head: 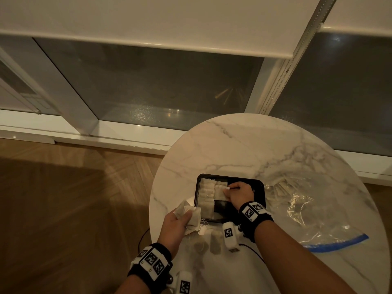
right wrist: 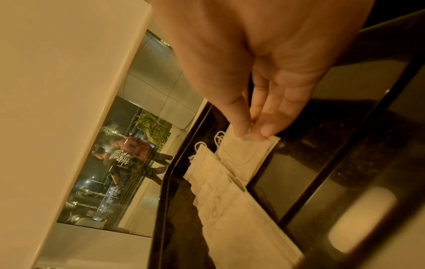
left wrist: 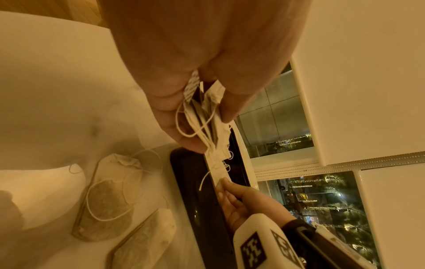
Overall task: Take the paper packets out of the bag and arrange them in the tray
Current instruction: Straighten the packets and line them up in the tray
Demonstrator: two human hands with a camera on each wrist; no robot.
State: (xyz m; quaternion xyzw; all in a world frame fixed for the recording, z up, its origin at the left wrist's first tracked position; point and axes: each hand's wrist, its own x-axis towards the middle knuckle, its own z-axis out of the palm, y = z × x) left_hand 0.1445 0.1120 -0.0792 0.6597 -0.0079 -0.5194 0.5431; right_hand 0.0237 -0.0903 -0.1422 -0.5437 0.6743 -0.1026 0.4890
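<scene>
A black tray (head: 259,188) sits on the round marble table. Along its left side lies a row of overlapping paper packets (head: 206,197), and a second column begins beside it. My right hand (head: 228,188) is over the tray and pinches the edge of the paper packet (right wrist: 246,156) at the top of that second column, beside the row of packets (right wrist: 230,200). My left hand (head: 186,215) grips a bundle of packets (left wrist: 207,116) with loose strings at the tray's front left corner. The clear plastic bag (head: 307,209) with a blue zip lies to the right of the tray.
Two loose packets (left wrist: 108,196) (left wrist: 144,242) lie on the table just in front of the tray. The table's left edge is close to my left hand, with wooden floor below. A window with a lowered blind stands behind the table.
</scene>
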